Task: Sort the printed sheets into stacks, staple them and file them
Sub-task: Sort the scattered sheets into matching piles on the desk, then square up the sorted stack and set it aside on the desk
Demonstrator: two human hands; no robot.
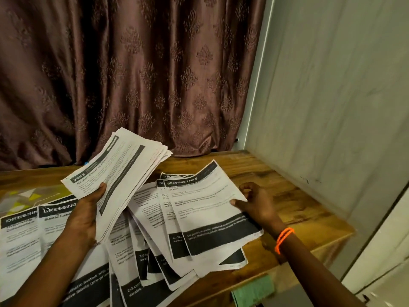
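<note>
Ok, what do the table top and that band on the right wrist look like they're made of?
The table top looks like wood or wood-look laminate: brown grain streaks, slight sheen; I can't tell which. The band on the wrist of the right hand looks like thin orange cord or thread, doubled in two strands; rubber is possible.

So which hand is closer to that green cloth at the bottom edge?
The right hand. It pinches a sheet on the table, with its forearm passing just right of the green cloth. The left hand holds a bundle of papers far off to the cloth's left.

Brown damask curtain (132, 74); white sheets (210, 218), black bands; orange wristband (284, 239).
</note>
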